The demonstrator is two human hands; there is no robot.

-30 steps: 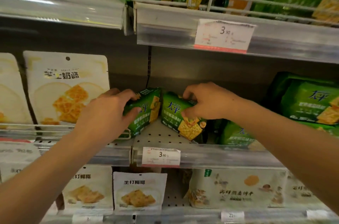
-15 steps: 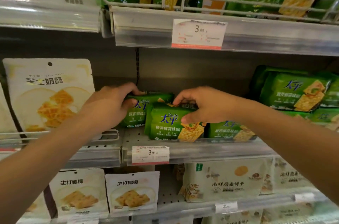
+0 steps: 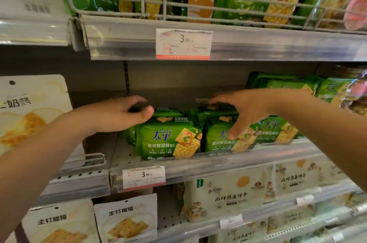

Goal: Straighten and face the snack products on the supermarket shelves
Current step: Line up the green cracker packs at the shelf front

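Resting spread fingers over a green cracker pack, the right hand steadies it at the shelf lip; the left hand, loosely curled, holds nothing at ten o'clock of its front-facing neighbour pack. Light, crinkly, breakable contents: likely best held by the sides.

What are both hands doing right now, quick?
Left hand: open, fingers loosely curled, holding nothing, beside the left green cracker pack.
Right hand: open, fingers spread over the middle green cracker pack.
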